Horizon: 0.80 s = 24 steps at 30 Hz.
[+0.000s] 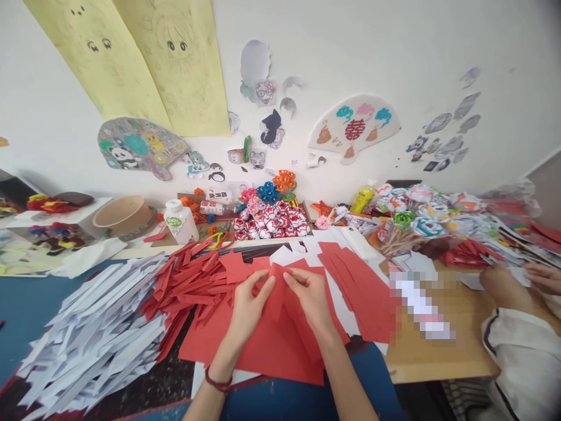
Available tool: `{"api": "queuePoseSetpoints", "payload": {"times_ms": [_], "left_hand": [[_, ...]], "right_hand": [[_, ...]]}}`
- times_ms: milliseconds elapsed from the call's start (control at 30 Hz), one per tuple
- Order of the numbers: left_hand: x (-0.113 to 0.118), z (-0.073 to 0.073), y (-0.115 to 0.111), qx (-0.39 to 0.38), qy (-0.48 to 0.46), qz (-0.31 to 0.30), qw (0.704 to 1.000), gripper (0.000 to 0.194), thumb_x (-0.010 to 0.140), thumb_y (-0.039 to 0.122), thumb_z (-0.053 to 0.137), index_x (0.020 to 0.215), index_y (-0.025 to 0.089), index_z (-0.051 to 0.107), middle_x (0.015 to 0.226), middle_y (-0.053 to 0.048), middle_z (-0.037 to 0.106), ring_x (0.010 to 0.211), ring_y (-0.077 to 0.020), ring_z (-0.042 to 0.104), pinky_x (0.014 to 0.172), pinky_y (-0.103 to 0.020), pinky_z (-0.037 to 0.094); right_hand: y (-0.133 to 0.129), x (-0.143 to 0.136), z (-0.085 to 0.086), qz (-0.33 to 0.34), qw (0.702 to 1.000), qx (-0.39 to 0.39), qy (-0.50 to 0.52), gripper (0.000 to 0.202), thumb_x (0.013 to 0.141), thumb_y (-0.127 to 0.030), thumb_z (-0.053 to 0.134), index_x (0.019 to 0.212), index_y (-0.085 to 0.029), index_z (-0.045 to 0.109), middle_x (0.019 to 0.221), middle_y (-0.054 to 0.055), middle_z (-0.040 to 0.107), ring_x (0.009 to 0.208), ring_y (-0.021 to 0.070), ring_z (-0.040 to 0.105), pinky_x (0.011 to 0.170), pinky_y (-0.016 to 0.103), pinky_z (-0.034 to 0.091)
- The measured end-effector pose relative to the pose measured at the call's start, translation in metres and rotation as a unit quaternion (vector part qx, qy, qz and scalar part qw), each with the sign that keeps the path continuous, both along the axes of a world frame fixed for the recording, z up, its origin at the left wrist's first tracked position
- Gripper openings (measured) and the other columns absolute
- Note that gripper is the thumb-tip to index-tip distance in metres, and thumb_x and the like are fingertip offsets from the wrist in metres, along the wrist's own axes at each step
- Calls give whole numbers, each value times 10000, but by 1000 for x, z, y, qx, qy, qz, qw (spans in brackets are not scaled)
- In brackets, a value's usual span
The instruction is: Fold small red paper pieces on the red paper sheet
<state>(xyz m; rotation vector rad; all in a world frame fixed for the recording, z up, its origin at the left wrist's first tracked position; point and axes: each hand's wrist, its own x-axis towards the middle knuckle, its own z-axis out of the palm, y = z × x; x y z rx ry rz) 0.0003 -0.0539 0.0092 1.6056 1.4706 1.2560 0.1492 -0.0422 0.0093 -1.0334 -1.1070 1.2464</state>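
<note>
My left hand (249,304) pinches the upper left part of a partly folded red paper (277,295). My right hand (308,295) grips the same paper at its upper right, thumb and fingers pressed together. The folded piece hangs over large red sheets (263,354) spread in front of me. Left of my hands lies a heap of narrow folded red strips (188,286), beside a big pile of folded white strips (105,333). More cut red paper (357,289) lies to the right on white sheets.
Behind stand a white bottle (181,223), yellow scissors (220,238), red-and-white paper flowers (272,221) and a yellow-green bottle (363,197). Wrapped paper flowers (427,213) fill the back right. At the right, another person's hands (508,286) hold white paper above the wooden table (442,356).
</note>
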Motion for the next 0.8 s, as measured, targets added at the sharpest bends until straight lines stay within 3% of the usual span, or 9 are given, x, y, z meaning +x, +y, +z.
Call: {"api": "queuePoseSetpoints", "payload": {"times_ms": [100,267,600,800], "left_hand": [[-2,0,3,-26,-69,-29,997,257,855,392,590,952,179,696,912,-47,736,818,-186,663,749,-273,496],[-1,-5,2,-37,-118,-36,992,264,830,385,621,964,170,695,915,-58,737,819,-191,667,754,-276,504],[-4,-1,7,-21,-90,-20,996,220,826,376,621,877,170,678,846,-37,707,788,-166,629,733,-249,474],[1,5,7,24,-53,-14,998,232,871,367,557,770,166,615,696,11,595,666,-122,521,649,-218,408]], "right_hand": [[-2,1,4,17,1000,-11,0,300,777,-413,702,980,-200,759,956,75,745,938,270,680,816,371,548],[-4,2,7,38,999,-18,-3,345,779,-442,691,1025,-206,748,963,77,744,952,281,681,819,391,556],[-4,8,5,60,998,-1,-17,263,801,-387,682,952,-188,762,885,70,747,862,242,690,755,332,541],[-3,9,1,57,997,-2,-51,274,811,-408,653,866,-156,746,815,62,732,776,209,668,684,293,510]]}}
